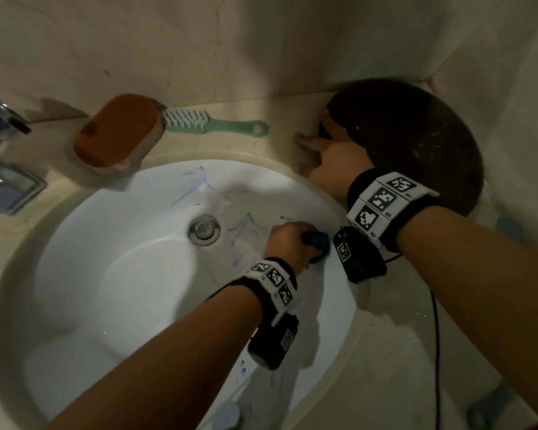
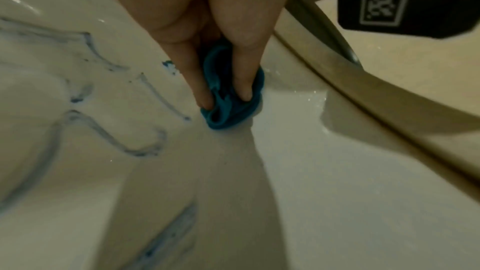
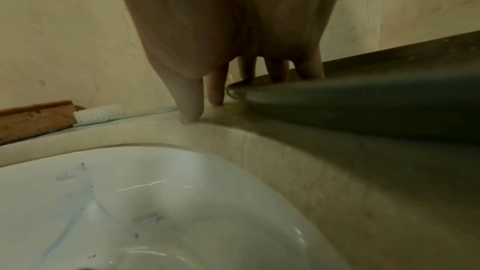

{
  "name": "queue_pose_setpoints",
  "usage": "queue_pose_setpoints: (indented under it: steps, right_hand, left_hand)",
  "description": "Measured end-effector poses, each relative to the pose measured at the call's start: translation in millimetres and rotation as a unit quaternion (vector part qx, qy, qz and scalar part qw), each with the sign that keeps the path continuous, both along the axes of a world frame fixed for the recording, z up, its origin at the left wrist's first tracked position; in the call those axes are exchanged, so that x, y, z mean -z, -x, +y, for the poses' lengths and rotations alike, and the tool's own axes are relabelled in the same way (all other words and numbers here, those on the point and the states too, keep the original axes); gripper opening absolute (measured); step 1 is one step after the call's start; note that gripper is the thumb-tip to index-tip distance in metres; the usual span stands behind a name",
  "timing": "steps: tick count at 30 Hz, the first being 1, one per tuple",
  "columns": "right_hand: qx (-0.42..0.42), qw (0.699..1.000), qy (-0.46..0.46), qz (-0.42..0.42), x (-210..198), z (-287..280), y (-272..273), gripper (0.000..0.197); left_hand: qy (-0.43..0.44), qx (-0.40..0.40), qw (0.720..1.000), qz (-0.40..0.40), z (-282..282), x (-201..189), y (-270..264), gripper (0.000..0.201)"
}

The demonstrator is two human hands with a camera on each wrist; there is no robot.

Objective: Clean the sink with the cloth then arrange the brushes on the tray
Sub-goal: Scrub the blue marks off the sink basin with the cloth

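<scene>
Sink (image 1: 112, 274) | left hand (image 1: 288, 243) pinches cloth (image 2: 231, 98) | right hand (image 1: 330, 162) spread, seemingly touching tray (image 1: 416, 135)

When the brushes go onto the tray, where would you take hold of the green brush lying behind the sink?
Grip the green brush by its slim bare handle, from above. It lies flat on the counter with its bristle head tucked against the brown brush; the handle end points toward the right hand, which rests on the dark tray.
</scene>
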State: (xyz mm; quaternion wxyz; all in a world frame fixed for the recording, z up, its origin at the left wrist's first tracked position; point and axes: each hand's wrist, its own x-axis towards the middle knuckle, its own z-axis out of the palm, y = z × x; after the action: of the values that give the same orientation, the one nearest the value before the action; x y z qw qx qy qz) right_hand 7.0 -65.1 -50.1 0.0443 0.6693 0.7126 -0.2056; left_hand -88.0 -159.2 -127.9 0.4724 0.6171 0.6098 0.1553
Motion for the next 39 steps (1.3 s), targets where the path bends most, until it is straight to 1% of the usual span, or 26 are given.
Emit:
queue_pose_setpoints:
  steps: [1, 3, 4, 6, 8, 9, 10, 11, 13, 15, 17, 20, 22, 25, 26, 27, 28, 30, 31, 32, 33, 34, 36, 37, 38, 39]
  right_hand:
    - [-0.006, 1.000, 0.004, -0.001, -3.5, -1.4, 0.0, 0.062]
    - [-0.006, 1.000, 0.004, 0.002, -14.1, -6.6, -4.5, 0.071]
    - [0.009, 1.000, 0.000, 0.006, -19.3, -12.4, -8.1, 0.075]
    - [0.051, 0.999, -0.002, 0.008, -24.7, -30.4, -17.7, 0.079]
    - [0.073, 0.997, 0.022, -0.005, -19.3, -49.3, -24.2, 0.075]
    - [0.080, 0.996, 0.042, -0.005, -15.6, -56.1, -25.1, 0.072]
    - [0.090, 0.994, 0.058, -0.001, -12.0, -60.9, -24.3, 0.069]
    - [0.098, 0.993, 0.062, 0.000, -8.7, -63.4, -22.6, 0.066]
    - [0.101, 0.994, 0.044, -0.015, -3.5, -65.2, -18.9, 0.064]
    - [0.099, 0.994, 0.019, -0.030, 0.2, -66.2, -17.2, 0.062]
    - [0.099, 0.994, 0.010, -0.039, 2.4, -66.9, -16.0, 0.061]
    - [0.096, 0.994, 0.005, -0.049, 2.2, -66.7, -16.2, 0.062]
    - [0.085, 0.995, 0.005, -0.048, 1.3, -65.1, -20.3, 0.063]
    - [0.061, 0.997, 0.001, -0.053, 0.3, -63.1, -27.4, 0.063]
    - [0.056, 0.997, -0.003, -0.060, 0.8, -63.3, -28.5, 0.063]
    - [0.055, 0.996, -0.009, -0.066, 1.5, -63.8, -28.6, 0.063]
    - [0.056, 0.996, -0.016, -0.069, 2.8, -64.7, -28.1, 0.063]
    - [0.064, 0.995, -0.023, -0.068, 4.2, -66.2, -26.3, 0.063]
    - [0.066, 0.995, -0.022, -0.067, 4.0, -66.5, -25.9, 0.063]
    - [0.066, 0.995, -0.018, -0.069, 3.3, -66.6, -25.8, 0.063]
    - [0.063, 0.995, -0.015, -0.072, 1.4, -66.1, -25.7, 0.063]
    - [0.060, 0.995, -0.010, -0.075, 0.9, -66.1, -26.1, 0.063]
    - [0.056, 0.995, -0.010, -0.076, 1.1, -65.5, -27.2, 0.063]
    - [0.056, 0.996, -0.014, -0.075, 1.9, -65.4, -27.6, 0.063]
    - [0.057, 0.995, -0.017, -0.075, 2.6, -65.5, -27.5, 0.063]
    - [0.057, 0.995, -0.018, -0.077, 2.9, -65.5, -26.9, 0.063]
  left_hand:
    - [0.003, 0.028, 0.999, 0.019, -4.7, 3.2, -0.6, 0.034]
    - [0.017, 0.029, 0.999, 0.006, -3.2, 4.7, 4.3, 0.038]
    - [0.018, 0.003, 1.000, -0.012, -0.5, 3.3, 8.5, 0.038]
    - [0.005, -0.097, 0.995, -0.034, 7.5, 1.4, 17.9, 0.038]
    - [0.003, -0.195, 0.981, -0.012, 19.6, -0.2, 31.3, 0.041]
    - [0.017, -0.217, 0.976, 0.005, 25.5, -1.5, 37.8, 0.043]
    - [0.033, -0.218, 0.975, 0.021, 29.8, -1.6, 41.9, 0.045]
    - [0.042, -0.202, 0.978, 0.037, 32.8, -0.7, 42.4, 0.046]
    - [0.050, -0.135, 0.988, 0.051, 27.8, 3.9, 31.1, 0.046]
    - [0.066, -0.078, 0.994, 0.024, 12.5, 11.0, 15.4, 0.045]
    - [0.065, -0.045, 0.997, 0.010, -0.6, 17.7, 11.4, 0.045]
    - [0.054, 0.039, 0.997, 0.044, -5.2, 17.1, 16.4, 0.048]
    - [0.046, 0.014, 0.999, 0.023, 4.4, 11.7, 18.5, 0.046]
    - [0.026, -0.083, 0.996, -0.014, 20.2, 7.6, 19.1, 0.039]
    - [0.021, -0.077, 0.997, -0.014, 18.8, 8.3, 18.4, 0.039]
    - [0.016, -0.032, 0.999, 0.006, 13.3, 8.8, 16.4, 0.038]
    - [0.016, 0.037, 0.998, 0.039, 4.1, 8.7, 12.9, 0.037]
    - [0.009, 0.167, 0.981, 0.101, -13.5, 8.5, 6.5, 0.034]
    - [0.016, 0.206, 0.972, 0.114, -16.4, 7.8, 5.6, 0.035]
    - [0.022, 0.217, 0.969, 0.112, -15.4, 5.2, 5.7, 0.036]
    - [0.021, 0.210, 0.972, 0.104, -9.3, 1.9, 7.1, 0.037]
    - [0.024, 0.179, 0.980, 0.088, -3.0, -0.9, 8.8, 0.038]
    - [0.021, 0.089, 0.994, 0.052, 9.6, -6.0, 12.0, 0.039]
    - [0.014, 0.069, 0.996, 0.047, 11.6, -6.7, 12.8, 0.040]
    - [0.016, 0.081, 0.995, 0.053, 9.0, -7.7, 13.1, 0.042]
    - [0.027, 0.120, 0.990, 0.068, 3.3, -7.1, 13.5, 0.043]
